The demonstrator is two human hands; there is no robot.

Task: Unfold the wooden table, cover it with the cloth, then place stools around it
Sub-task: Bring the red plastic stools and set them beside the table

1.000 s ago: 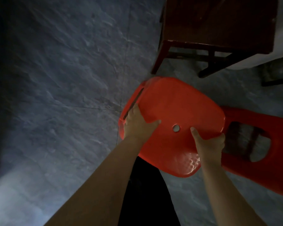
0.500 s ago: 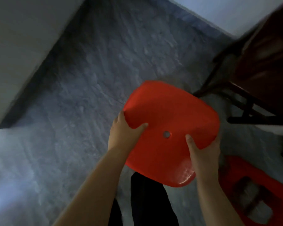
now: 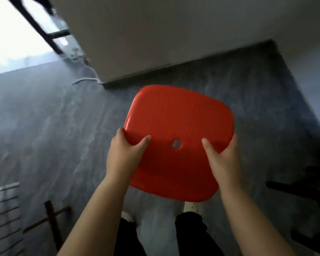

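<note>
Landmark: the red stool, carried seat-up above the grey floor, seat filling the middle of the head view, legs hidden beneath it.

Far to the stool's left and low, striped cloth over an edge, with a dark wooden cross-brace just beside it; possibly the covered table, cannot tell for certain. Up and left of the stool, a bright doorway and a pale wall meeting the floor just beyond the stool's far edge.

On the stool's left rim, left hand clamped, thumb lying across the seat top, fingers curled under and out of sight. Near the middle of the seat, a small round hole. On the stool's right rim, right hand clamped the same way, thumb on top. Below the stool, dark trousers and pale shoes. To the stool's right and low, dark bars of some furniture, too dim to name.

Step in hand, by judgement: carrying a stool to its place by the table. Best done with the seat kept level, both grips even, legs kept clear of shins and table frame, then lowered onto all feet at once and nudged square to the table edge.

No containers in view, so no contents to report.
</note>
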